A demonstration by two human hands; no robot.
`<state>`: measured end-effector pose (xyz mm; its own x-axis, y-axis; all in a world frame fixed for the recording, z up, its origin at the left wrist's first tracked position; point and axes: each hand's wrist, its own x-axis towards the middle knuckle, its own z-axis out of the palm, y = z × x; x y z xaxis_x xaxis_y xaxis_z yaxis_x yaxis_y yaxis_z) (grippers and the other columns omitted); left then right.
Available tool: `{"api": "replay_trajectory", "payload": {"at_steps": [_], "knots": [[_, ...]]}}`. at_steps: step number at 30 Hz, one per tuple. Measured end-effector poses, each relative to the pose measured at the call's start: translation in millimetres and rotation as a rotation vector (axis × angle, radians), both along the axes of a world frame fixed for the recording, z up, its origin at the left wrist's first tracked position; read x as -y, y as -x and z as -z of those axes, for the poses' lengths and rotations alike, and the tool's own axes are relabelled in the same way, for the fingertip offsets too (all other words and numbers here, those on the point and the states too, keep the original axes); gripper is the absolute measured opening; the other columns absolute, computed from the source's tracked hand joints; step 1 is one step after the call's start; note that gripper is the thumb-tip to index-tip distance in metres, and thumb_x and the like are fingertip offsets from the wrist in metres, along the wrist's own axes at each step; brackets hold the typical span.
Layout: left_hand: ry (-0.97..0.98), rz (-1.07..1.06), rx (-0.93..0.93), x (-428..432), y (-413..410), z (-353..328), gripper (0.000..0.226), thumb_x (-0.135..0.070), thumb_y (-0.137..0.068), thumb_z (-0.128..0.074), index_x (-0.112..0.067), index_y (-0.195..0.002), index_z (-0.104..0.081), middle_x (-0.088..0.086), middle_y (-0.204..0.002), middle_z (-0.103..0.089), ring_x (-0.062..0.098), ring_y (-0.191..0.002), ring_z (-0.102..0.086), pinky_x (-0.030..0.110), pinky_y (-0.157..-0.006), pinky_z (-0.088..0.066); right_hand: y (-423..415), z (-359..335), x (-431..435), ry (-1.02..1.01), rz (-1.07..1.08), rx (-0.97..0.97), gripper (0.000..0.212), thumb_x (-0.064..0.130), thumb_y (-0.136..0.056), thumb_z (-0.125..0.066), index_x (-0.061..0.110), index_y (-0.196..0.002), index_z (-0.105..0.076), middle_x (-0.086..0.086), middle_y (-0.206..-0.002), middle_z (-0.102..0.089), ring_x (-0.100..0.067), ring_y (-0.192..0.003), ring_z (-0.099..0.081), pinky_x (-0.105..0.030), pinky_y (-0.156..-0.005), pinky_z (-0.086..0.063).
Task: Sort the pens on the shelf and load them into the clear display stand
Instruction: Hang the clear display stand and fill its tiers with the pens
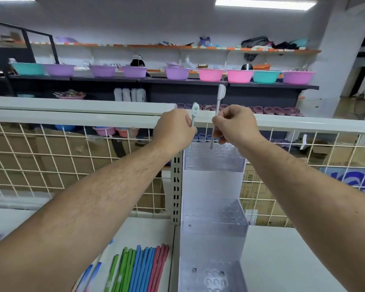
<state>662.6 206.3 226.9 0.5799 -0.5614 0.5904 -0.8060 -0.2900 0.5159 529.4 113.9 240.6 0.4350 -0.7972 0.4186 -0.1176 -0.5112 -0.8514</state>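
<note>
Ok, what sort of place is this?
Probably a household-goods shop: pink, purple and teal plastic basins line a dark shelf; green, blue and pink pens lie beside a clear tiered display stand.

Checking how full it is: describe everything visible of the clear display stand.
The clear display stand looks like transparent acrylic: three stepped tiers, each top drilled with round holes. It stands upright on the white shelf against the wire grid. The lower two tiers hold no pens. The right hand holds a white pen tip-down at the top tier's holes; the left hand holds a second pen at its left edge.
</note>
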Motion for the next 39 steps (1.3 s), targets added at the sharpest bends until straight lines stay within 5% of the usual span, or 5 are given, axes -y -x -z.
{"api": "replay_trajectory", "payload": {"at_steps": [9, 20, 24, 28, 39], "knots": [[-0.051, -0.077, 0.012, -2, 4, 4, 0.015, -0.025, -0.086, -0.069, -0.017, -0.074, -0.070, 0.000, -0.070, -0.065, 0.021, -0.067, -0.063, 0.034, -0.060, -0.056, 3, 2, -3, 0.003, 0.013, -0.018, 0.004, 0.010, -0.093, -0.065, 0.009, -0.089, -0.066, -0.004, -0.066, -0.069, -0.011, -0.051, -0.068, -0.024, -0.047, -0.055], [-0.099, -0.031, -0.017, -9, 1, 16, 0.017, -0.026, -0.088, -0.068, -0.015, -0.075, -0.064, 0.001, -0.071, -0.063, 0.022, -0.069, -0.062, 0.027, -0.052, -0.038, 4, 3, -6, 0.008, 0.015, -0.017, 0.004, 0.008, -0.092, -0.065, 0.008, -0.088, -0.066, -0.003, -0.064, -0.069, -0.011, -0.050, -0.067, -0.023, -0.047, -0.053], [-0.153, 0.037, -0.045, -13, -1, 10, 0.030, -0.039, -0.085, -0.071, -0.015, -0.069, -0.063, 0.002, -0.065, -0.063, 0.021, -0.063, -0.062, 0.031, -0.057, -0.049, -2, 3, -9, -0.003, 0.012, -0.023, 0.004, 0.009, -0.093, -0.066, 0.009, -0.089, -0.066, -0.002, -0.065, -0.070, -0.012, -0.053, -0.070, -0.023, -0.048, -0.054], [-0.256, 0.050, 0.038, -29, -11, 12, 0.016, -0.023, -0.085, -0.058, -0.015, -0.075, -0.066, 0.003, -0.074, -0.068, 0.023, -0.070, -0.064, 0.037, -0.065, -0.057, -12, 1, -9, 0.008, 0.009, -0.035, 0.003, 0.009, -0.093, -0.066, 0.008, -0.090, -0.066, -0.001, -0.061, -0.069, -0.012, -0.053, -0.071, -0.021, -0.046, -0.053], [-0.470, 0.009, 0.242, -66, -27, 34, 0.014, -0.013, -0.082, -0.053, -0.026, -0.077, -0.057, -0.004, -0.083, -0.060, 0.022, -0.079, -0.057, 0.027, -0.052, -0.032, -33, 5, -4, 0.015, 0.049, -0.065, 0.007, 0.012, -0.095, -0.066, 0.013, -0.089, -0.064, 0.012, -0.059, -0.069, -0.009, -0.056, -0.072, -0.019, -0.046, -0.053]]}}
